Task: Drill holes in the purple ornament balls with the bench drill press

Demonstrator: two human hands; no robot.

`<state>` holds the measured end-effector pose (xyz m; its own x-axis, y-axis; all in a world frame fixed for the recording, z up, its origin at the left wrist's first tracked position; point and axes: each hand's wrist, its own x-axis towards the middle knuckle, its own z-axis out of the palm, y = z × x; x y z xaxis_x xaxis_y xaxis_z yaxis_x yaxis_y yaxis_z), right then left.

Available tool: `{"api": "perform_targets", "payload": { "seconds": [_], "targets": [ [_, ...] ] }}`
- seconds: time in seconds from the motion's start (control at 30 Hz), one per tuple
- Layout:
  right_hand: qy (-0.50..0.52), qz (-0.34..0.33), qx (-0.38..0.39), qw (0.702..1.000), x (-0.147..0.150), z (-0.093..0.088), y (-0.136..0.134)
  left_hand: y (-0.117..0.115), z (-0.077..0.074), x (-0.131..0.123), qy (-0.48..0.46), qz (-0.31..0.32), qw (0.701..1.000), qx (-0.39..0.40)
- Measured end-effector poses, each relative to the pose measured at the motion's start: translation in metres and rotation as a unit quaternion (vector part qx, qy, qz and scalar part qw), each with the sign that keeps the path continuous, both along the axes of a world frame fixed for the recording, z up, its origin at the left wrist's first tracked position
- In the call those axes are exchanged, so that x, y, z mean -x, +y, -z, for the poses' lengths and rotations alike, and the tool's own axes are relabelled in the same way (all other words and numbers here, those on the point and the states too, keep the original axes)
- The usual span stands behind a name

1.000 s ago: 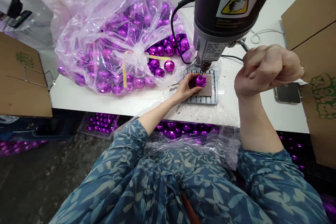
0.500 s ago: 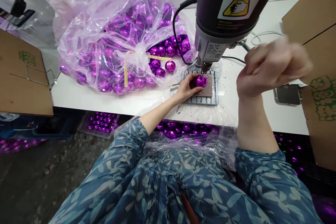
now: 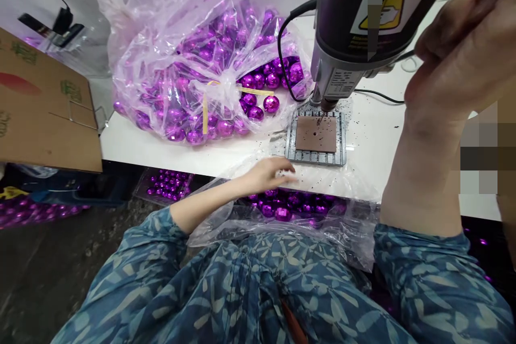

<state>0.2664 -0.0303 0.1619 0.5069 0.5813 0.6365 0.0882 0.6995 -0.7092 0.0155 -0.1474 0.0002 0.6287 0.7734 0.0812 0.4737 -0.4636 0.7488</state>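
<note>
My left hand (image 3: 271,173) hovers at the table's front edge with its fingers apart and nothing between them. Just below it, several shiny purple faceted balls (image 3: 283,214) lie in an open clear plastic bag (image 3: 334,247). Raised on the right, my right hand (image 3: 463,51) is closed around the lever (image 3: 404,56) of a drill press (image 3: 338,59); most of that lever is hidden by the hand. Under the drill's chuck (image 3: 329,105), a brown square board (image 3: 316,142) with a small hole rests on the grooved metal base (image 3: 341,159).
A big clear bag (image 3: 161,48) of purple balls fills the table's left side, with one loose purple ball (image 3: 271,104) by its mouth. A cardboard box (image 3: 48,118) stands at far left. A plastic tub (image 3: 141,188) of balls sits below the table. Dark shavings surround the base.
My left hand has let go of the purple ball and drawn back toward me; the ball is gone from the board. My right hand has come up and closer to the camera. The view has shifted.
</note>
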Motion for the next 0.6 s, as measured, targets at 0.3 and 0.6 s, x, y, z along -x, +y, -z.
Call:
{"api": "perform_targets", "payload": {
  "seconds": [0.3, 0.6],
  "targets": [
    [0.042, -0.012, -0.056, 0.998, 0.003, 0.003, 0.010, 0.187, 0.034, 0.001, 0.024, -0.316, 0.943, -0.105],
    [0.030, -0.023, -0.075, 0.997, 0.003, 0.009, 0.024, 0.146, 0.027, 0.001, -0.248, -0.247, 0.930, 0.117]
  ]
}}
